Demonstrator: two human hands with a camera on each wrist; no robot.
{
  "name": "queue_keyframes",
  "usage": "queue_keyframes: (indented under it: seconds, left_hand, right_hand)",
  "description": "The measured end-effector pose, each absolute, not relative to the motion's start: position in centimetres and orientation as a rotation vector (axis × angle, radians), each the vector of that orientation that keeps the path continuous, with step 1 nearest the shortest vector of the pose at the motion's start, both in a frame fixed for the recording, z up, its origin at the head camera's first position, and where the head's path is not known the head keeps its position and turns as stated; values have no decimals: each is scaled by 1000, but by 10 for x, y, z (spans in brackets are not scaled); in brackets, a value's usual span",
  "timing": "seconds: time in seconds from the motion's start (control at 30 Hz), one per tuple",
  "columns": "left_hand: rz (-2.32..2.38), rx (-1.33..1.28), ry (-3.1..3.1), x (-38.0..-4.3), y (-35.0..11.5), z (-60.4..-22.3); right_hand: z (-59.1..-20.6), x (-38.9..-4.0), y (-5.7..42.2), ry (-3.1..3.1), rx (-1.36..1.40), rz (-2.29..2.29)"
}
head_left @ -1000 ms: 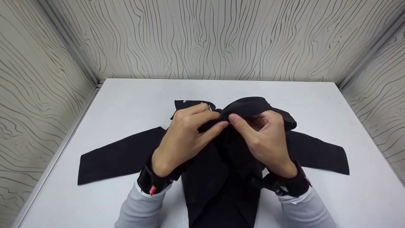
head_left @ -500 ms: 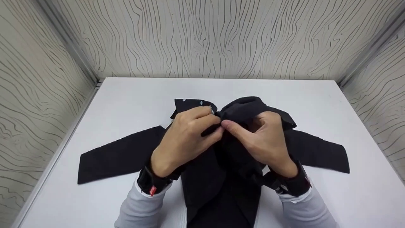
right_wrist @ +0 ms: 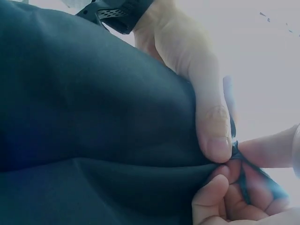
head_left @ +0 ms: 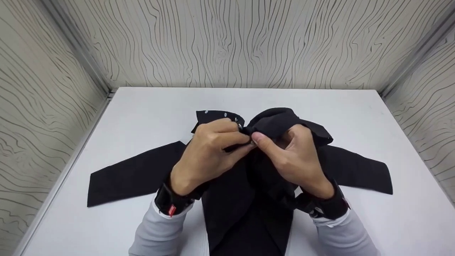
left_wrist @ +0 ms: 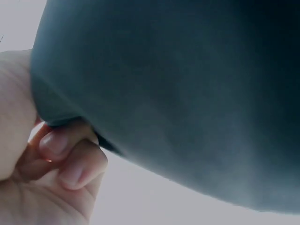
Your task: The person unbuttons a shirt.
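Observation:
A black long-sleeved shirt (head_left: 245, 227) lies on the white table, its upper part bunched and lifted between both hands. My left hand (head_left: 213, 153) pinches its dark cloth between thumb and index finger. Close against it, my right hand (head_left: 295, 160) grips a raised fold (head_left: 273, 124), thumb on top near the left fingertips. Behind the left hand, a flap (head_left: 217, 115) carries a row of small pale spots, perhaps buttons. The right wrist view shows the fingertips meeting at the cloth's edge; what lies between them is hidden. Cloth (left_wrist: 154, 93) fills most of the left wrist view.
One sleeve (head_left: 131, 174) stretches left and the other sleeve (head_left: 359, 172) right across the white table (head_left: 149, 110). Pale wood-patterned panels (head_left: 227, 42) stand behind and at both sides. Black straps (head_left: 174, 199) circle both wrists.
Both hands keep their hold and shift slightly at the pinched spot. The right thumb has moved a little left and down. More of the spotted flap shows, and the raised fold has crumpled slightly.

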State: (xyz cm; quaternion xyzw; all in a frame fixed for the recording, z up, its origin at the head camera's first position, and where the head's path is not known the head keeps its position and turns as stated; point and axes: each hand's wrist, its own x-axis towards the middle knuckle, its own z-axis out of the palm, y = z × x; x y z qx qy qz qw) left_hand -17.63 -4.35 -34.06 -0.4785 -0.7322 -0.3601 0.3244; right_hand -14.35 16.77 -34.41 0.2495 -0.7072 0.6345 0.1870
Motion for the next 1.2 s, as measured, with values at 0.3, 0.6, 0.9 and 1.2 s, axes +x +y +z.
queue_keyframes:
  seconds: [0.3,0.6,0.9,1.2]
  left_hand:
    - [-957,-1252,-1959,-177,-44,-341]
    - [-924,-1256,-1992,-177,-45,-339]
    - [-952,-1248,-1989,-178,-47,-339]
    - [-1022,-1127,-2266,-185,-74,-330]
  right_hand:
    - [-345,-145,165,-2018,695,1595]
    - [-349,-147,162,-2037,702,1479]
    - [-349,-150,162,-2010,672,1690]
    - [-338,-148,173,-1681,491,2107]
